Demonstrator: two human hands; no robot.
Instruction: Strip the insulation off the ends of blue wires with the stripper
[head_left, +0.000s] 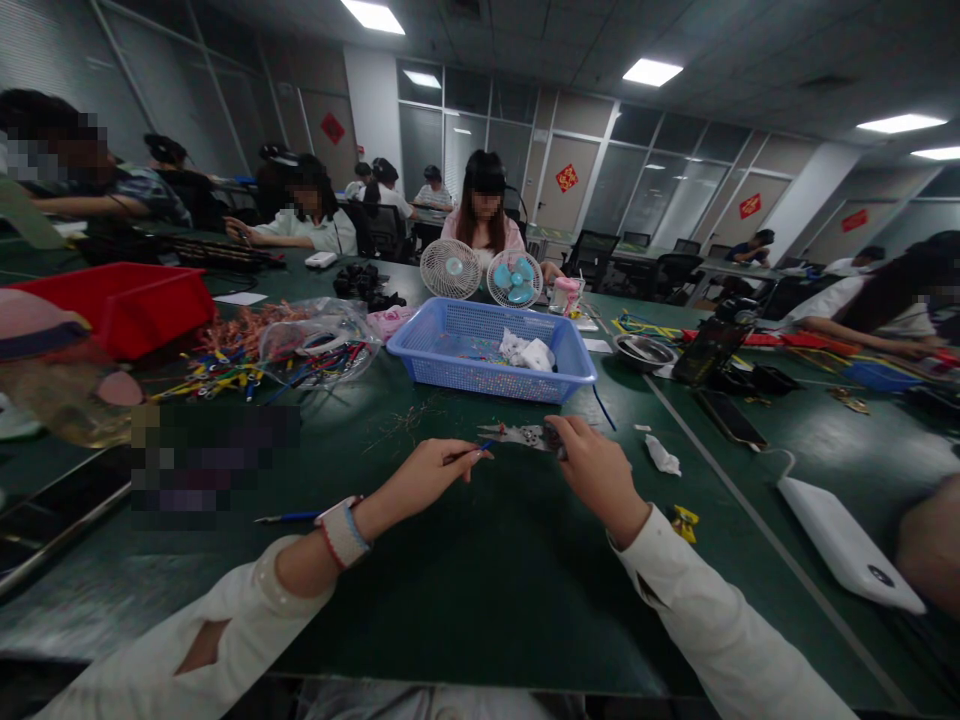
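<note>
Pinched between the fingers of my left hand is a thin blue wire, its short end pointing at the tool. My right hand is closed around the handles of wire strippers, whose flat metal jaws point left. The wire's end lies close to the jaw tips; whether they touch I cannot tell. Left of my wrist, a blue length with a pointed tip sticks out; my forearm hides how it runs on. Thin wire scraps lie on the table just beyond my left hand.
A blue plastic basket stands ahead, two small fans behind it. Bundled wires and a red bin are at left. To the right lie crumpled tissue, a yellow wrapper, a phone and a white power bank. Several people sit around.
</note>
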